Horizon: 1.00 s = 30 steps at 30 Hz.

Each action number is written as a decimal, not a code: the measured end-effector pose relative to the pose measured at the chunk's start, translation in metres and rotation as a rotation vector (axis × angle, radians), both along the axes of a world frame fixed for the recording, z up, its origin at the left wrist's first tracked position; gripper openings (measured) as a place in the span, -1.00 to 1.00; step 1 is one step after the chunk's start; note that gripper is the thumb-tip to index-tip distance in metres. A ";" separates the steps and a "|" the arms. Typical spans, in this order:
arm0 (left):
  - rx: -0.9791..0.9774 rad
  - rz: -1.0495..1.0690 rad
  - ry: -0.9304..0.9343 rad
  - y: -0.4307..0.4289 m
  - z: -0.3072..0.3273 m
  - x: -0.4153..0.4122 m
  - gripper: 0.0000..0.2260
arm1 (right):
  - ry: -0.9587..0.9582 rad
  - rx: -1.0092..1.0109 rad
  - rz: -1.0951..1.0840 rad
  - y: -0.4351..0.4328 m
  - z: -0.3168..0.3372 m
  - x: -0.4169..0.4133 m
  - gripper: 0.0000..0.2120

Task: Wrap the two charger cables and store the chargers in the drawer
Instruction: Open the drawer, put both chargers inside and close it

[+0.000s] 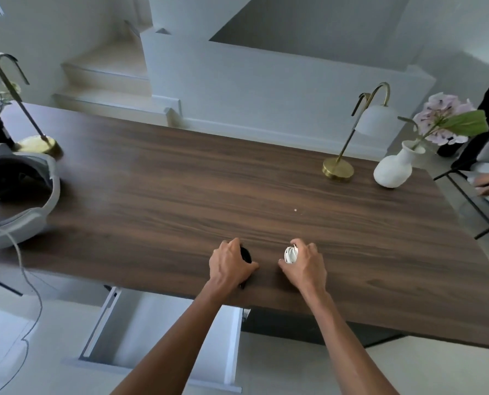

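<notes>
chargers both in hand: your left hand (228,265) grips the black wrapped charger (246,254), your right hand (304,265) holds the white cable-wound charger (290,254), both on the dark walnut-grain wooden table (180,189). the open white drawer (163,323) sits below that table's near edge, closer to your left hand, so it goes first.

Wooden table (180,189): lamp (338,166), vase (392,169), chargers (291,254).

Soft, even daylight, bright overall; no hard shadows. Faint sheen across the dark walnut-grain wooden tabletop (180,181). Wide-angle bowing bends the edges, strongest at the corners. Grey rounded object (18,195) at left slightly smeared; centre reasonably sharp, mild softness throughout.
</notes>
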<state>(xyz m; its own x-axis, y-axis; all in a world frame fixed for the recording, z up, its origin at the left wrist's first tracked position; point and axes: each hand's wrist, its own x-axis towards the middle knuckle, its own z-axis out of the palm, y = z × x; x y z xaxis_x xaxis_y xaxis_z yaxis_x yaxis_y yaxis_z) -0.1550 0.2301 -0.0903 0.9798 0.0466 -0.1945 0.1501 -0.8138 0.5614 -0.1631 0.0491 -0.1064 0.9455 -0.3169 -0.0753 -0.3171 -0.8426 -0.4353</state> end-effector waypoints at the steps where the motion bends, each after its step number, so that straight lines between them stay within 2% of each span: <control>1: -0.021 -0.023 0.004 0.012 -0.001 -0.004 -0.54 | -0.004 0.015 -0.006 0.008 0.000 -0.007 -0.48; 6: -0.108 -0.068 0.005 0.090 0.000 -0.034 -0.60 | -0.039 0.190 0.015 0.076 0.006 -0.051 -0.51; 12: -0.179 0.000 0.067 0.193 -0.018 -0.097 -0.54 | 0.001 0.567 0.032 0.166 -0.005 -0.123 -0.55; 15: -0.175 0.050 0.154 0.223 -0.046 -0.127 -0.46 | 0.061 0.679 -0.028 0.191 -0.043 -0.151 -0.61; 19: -0.207 0.129 0.250 0.236 -0.109 -0.143 -0.48 | 0.205 0.822 -0.178 0.203 -0.119 -0.163 -0.65; 23: -0.217 0.166 0.328 0.231 -0.175 -0.145 -0.48 | 0.277 0.834 -0.262 0.201 -0.195 -0.155 -0.67; 26: -0.194 0.117 0.370 0.222 -0.232 -0.131 -0.47 | 0.323 0.775 -0.299 0.195 -0.264 -0.140 -0.65; 30: -0.178 0.044 0.395 0.213 -0.301 -0.103 -0.45 | 0.375 0.645 -0.241 0.184 -0.357 -0.120 -0.51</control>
<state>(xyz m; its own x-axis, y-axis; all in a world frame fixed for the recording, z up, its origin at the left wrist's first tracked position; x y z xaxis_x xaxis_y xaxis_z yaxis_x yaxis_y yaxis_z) -0.2577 0.4430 -0.3916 0.8263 0.0183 -0.5629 0.4138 -0.6978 0.5847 -0.2828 0.2327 -0.4630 0.7313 -0.2948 -0.6150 -0.6816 -0.3490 -0.6432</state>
